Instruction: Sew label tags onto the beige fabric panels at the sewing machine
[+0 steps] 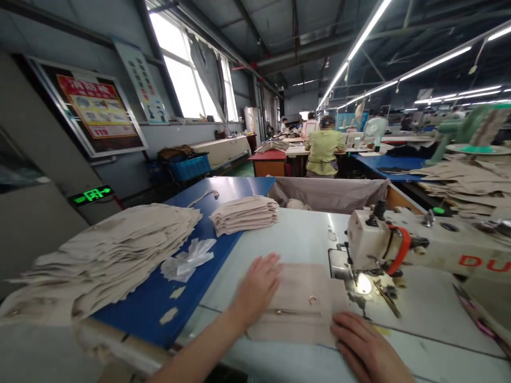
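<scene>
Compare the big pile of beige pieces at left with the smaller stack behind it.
The big pile is much wider and holds more pieces than the smaller stack. The big pile is splayed, edges fanned out; the smaller stack is squared up neatly. The big pile lies nearer, the smaller stack farther back. Both look like the same beige fabric.

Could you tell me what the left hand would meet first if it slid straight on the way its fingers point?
Probably nothing close: the left hand points across the table, passing left of the sewing machine, toward the cloth-lined bin at the far edge. Depth is unclear.
</scene>
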`<state>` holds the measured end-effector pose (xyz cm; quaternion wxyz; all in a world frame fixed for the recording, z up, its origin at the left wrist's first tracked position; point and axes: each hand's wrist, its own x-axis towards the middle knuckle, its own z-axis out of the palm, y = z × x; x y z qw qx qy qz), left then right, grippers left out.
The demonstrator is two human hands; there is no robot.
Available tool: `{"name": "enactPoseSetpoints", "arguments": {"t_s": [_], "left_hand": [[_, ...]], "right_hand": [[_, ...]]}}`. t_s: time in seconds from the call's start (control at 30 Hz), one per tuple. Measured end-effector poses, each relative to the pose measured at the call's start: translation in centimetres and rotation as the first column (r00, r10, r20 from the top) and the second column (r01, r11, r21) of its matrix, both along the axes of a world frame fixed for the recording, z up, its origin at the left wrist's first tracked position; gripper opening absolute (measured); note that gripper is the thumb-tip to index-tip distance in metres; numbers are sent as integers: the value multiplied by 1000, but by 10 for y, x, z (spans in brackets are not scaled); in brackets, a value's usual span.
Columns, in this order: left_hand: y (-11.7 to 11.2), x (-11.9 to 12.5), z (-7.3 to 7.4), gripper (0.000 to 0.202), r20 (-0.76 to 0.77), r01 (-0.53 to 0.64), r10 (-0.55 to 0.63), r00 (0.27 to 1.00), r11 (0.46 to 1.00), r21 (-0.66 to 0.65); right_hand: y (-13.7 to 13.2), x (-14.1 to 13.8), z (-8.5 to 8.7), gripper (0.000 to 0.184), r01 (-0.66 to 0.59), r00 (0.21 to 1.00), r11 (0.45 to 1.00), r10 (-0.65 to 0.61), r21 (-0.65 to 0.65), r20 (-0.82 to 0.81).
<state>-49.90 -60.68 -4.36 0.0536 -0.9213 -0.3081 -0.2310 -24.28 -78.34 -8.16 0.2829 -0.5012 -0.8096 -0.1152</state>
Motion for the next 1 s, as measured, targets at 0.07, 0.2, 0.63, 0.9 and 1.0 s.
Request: {"name": "enactPoseSetpoints", "arguments": {"t_s": [0.07,0.2,0.63,0.9,1.0], "left_hand": [[26,-44,6,35,76,-186,185,980,983,4],[64,-125,20,34,72,-478,481,874,877,-54],[59,-154,15,31,70,-578,599,798,793,-193],[64,-157,17,30,102,-610,685,721,698,-375],[67,-161,16,32,115,-609,686,719,701,-371]], "right_hand": [[0,1,-1,27,-1,1000,1000,1,8,10],[0,1,-1,25,6,999,1000,-6,3,35],[-4,6,-5,29,11,1000,993,-15,-117,-27],[-5,2,0,32,20,999,998,-22,-67,-29],[-4,1,1,34,22,1000,999,-22,-49,-8]]}}
